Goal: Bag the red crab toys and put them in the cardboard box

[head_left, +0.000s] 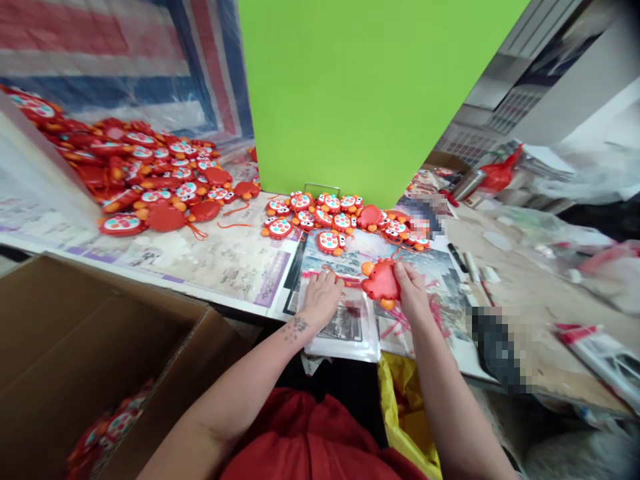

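Note:
My right hand (411, 285) grips a red turtle toy (383, 281) by its edge. Its plain red underside faces me, with orange feet sticking out and a thin cord at the top. To its left, my left hand (323, 293) is closed, fingers curled down over a clear plastic tray (367, 350); whatever they pinch is hidden. A thin red piece (353, 283) lies by those fingertips. Just beyond the hands, several more turtle toys (330, 241) with white, dotted shells lie in a loose cluster, some face down.
A tall green panel (370, 93) stands behind the cluster. Heaped turtle toys (165, 167) fill the left back. An open cardboard box (100, 320) sits at lower left, a yellow bag (400, 413) hangs below the table edge. Markers (471, 265) and plastic bags (610, 267) lie right.

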A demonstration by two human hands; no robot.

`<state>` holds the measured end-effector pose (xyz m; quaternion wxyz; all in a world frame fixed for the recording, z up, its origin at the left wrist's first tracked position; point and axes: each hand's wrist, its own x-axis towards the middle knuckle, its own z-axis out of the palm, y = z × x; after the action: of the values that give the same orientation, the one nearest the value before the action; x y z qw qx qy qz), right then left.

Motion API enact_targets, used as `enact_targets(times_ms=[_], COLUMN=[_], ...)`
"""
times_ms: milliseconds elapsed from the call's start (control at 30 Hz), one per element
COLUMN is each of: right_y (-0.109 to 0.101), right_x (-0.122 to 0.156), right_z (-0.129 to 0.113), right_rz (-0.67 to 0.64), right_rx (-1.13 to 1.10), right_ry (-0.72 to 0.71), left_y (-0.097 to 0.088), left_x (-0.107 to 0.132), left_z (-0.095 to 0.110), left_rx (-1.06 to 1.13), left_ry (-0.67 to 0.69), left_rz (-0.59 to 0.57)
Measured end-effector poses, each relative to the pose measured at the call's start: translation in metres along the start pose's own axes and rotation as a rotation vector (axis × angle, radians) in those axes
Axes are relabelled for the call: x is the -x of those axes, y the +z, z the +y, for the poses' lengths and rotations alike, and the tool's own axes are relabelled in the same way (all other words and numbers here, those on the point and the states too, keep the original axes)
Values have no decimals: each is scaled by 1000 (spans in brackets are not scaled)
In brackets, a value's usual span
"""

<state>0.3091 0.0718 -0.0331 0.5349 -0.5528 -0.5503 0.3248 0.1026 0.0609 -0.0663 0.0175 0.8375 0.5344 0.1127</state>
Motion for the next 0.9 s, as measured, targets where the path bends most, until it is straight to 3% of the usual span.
enact_targets(times_ms=[267, 400, 600, 767, 900], right_y=[5, 3, -3, -9, -6], right_x=[-7, -7, -5, -3, -2], right_z=[9, 16, 15, 12, 15], right_rz=[-25, -3, -30, -54, -77], right_rx=[-80, -171, -125, -97, -139], right_ry=[44, 114, 107, 115, 142], left_y=[9, 7, 2, 9, 11], left_x=[5, 2, -6, -1, 2], left_z=[-7, -6, -3, -6, -7], left_rx=[81, 116, 136, 197, 255], left_ry=[57, 45, 5, 93, 60], left_rz=[59, 33, -47, 69, 111])
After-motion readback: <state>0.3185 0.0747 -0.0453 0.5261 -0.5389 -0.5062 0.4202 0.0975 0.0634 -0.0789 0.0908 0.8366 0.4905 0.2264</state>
